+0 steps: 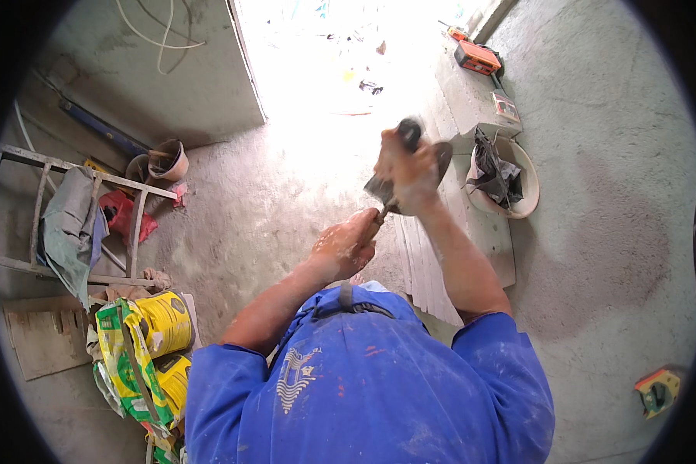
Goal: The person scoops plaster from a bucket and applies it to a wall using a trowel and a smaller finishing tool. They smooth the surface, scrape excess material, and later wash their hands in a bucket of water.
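In front of my body, my left hand (346, 243) is closed around the thin handle of a small trowel (378, 190), whose flat grey blade points up and away from me. My right hand (410, 174) grips a second trowel by its black handle (410, 133). This larger trowel's dark blade shows at the right of the hand, close to or against the small one. Motion blurs my right hand, and it hides part of both blades. Whether any material sits on the blades is not clear. Pale residue marks both hands.
Long pale boards (499, 259) lie right of my hands, beside a whitish bucket (527, 189) with a black bag. An orange toolbox (478, 58) sits farther off. At left are a metal ladder-like frame (135, 232), yellow-and-green bags (114, 332), yellow tubs (165, 317) and a small bucket (170, 162).
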Demonstrator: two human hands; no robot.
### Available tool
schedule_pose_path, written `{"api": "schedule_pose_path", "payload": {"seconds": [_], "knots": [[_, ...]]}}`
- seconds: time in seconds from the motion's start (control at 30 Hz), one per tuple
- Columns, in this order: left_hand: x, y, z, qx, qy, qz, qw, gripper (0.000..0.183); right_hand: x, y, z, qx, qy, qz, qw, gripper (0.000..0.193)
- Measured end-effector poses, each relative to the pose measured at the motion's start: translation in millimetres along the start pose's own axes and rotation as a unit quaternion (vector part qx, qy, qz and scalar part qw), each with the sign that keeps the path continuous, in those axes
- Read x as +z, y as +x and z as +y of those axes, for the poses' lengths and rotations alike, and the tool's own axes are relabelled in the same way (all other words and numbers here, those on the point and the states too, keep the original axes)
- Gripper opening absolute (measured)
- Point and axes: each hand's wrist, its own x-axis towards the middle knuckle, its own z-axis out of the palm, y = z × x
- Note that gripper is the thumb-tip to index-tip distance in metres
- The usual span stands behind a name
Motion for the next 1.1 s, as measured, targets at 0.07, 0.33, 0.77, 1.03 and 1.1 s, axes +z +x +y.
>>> {"api": "schedule_pose_path", "payload": {"seconds": [0.07,0.33,0.77,1.03,1.1], "knots": [[11.3,-4.6,-6.5,-0.013,0.021,-0.004,1.000,0.058,10.0,-16.4,-3.3,0.030,0.010,-0.042,0.999,0.026],[8.9,3.0,-10.5,0.002,0.024,0.029,0.999,0.056,2.8,-11.2,-30.5,-0.063,0.095,-0.035,0.993,0.034],[21.3,12.3,-23.1,0.033,-0.084,0.024,0.996,0.049,-13.3,-40.9,-2.2,-0.007,-0.099,-0.008,0.995,0.021],[0.4,1.2,-23.7,-0.054,-0.127,0.044,0.989,0.050,-6.1,-26.2,-64.5,-0.138,0.101,0.025,0.985,0.015],[5.8,12.0,-0.9,0.022,-0.115,0.065,0.991,0.050,-22.0,-29.6,5.2,-0.048,0.040,0.002,0.998,0.021]]}}
